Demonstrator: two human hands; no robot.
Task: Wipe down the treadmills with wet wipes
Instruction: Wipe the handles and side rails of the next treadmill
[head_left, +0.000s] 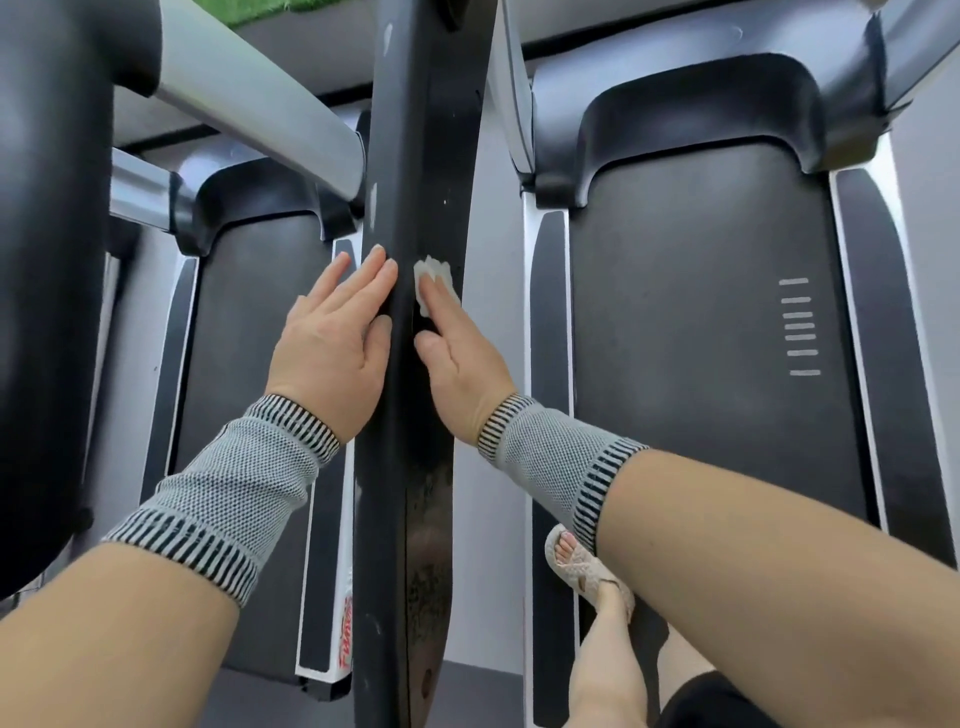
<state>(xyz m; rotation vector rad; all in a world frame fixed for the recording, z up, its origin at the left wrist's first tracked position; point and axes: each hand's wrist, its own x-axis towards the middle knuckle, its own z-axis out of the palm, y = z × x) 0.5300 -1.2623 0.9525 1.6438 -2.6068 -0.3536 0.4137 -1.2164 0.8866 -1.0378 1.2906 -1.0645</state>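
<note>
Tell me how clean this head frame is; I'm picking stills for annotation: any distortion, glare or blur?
Head view: wide-angle bending bows the black handrail and treadmill edges; soft glare streaks the silver bar; the dark shape at far left is close and blurred; the left hand, right hand and wet wipe are evenly lit and sharp.

Soft even daylight, wide-angle edge bending, mild blur.

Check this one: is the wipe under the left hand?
No, the wipe lies under the right hand's fingers on the black bar.
</note>
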